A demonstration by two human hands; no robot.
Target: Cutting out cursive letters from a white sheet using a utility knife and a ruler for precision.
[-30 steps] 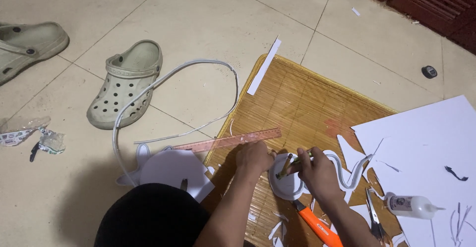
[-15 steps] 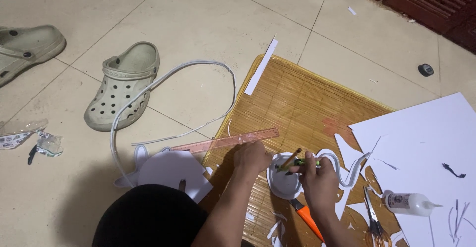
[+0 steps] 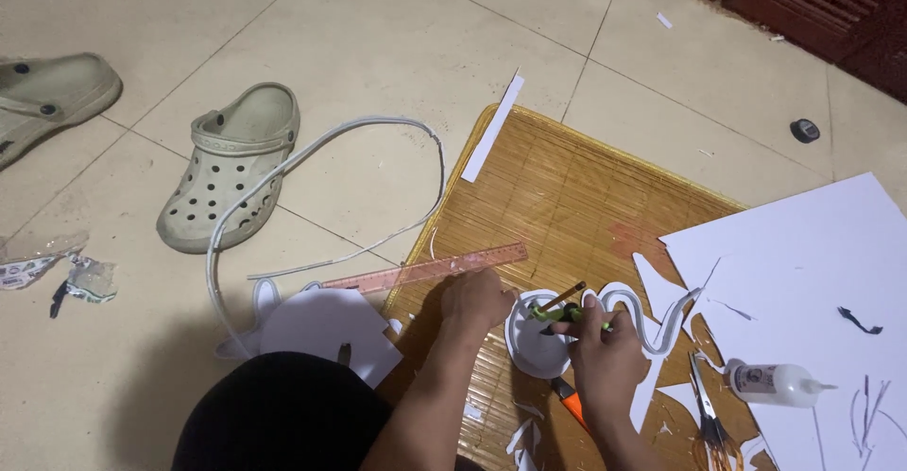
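While the left hand point(image 3: 480, 301) is pressed flat beside a white round cutout point(image 3: 535, 339) near the bamboo mat's point(image 3: 567, 188) lower edge, a green-handled tool point(image 3: 557, 312) is gripped over it by the right hand point(image 3: 605, 348); a ruler point(image 3: 425, 269) lies just beyond

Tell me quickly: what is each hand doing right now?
Left hand: fingers curled, pressing down beside the white round piece.
Right hand: closed on a green-handled tool.

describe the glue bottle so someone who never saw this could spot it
Find the big white sheet lying over the right of the bamboo mat. At its lower left edge lies the glue bottle, beside the scissors. It is the only bottle: small, clear, on its side, nozzle pointing right.
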